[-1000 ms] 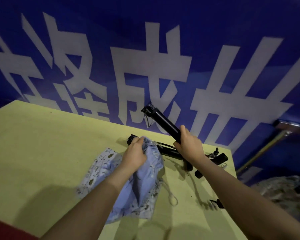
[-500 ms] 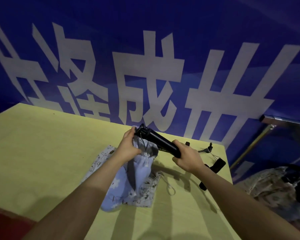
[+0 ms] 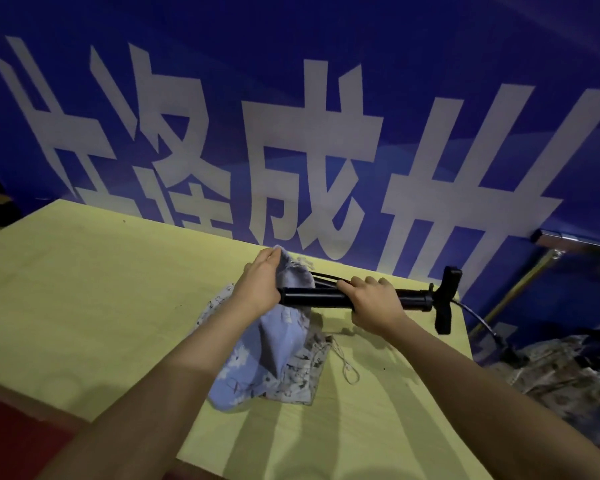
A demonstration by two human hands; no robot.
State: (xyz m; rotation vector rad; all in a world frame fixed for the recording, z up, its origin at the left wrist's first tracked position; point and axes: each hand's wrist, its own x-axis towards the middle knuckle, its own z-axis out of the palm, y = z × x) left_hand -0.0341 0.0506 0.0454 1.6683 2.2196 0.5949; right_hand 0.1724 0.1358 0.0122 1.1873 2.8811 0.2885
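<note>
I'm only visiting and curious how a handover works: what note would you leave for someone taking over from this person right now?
Left hand grips the raised mouth of the blue drawstring bag; the bag's bottom lies on the yellow table.
Right hand grips the barrel of the black hand pump, held level, T-handle to the right, hose hanging past the table's edge.
Done: the pump's other end is at the bag's mouth; whether inside, I cannot tell.
Left: probably slide the pump and hose in, then pull the drawstring.
</note>
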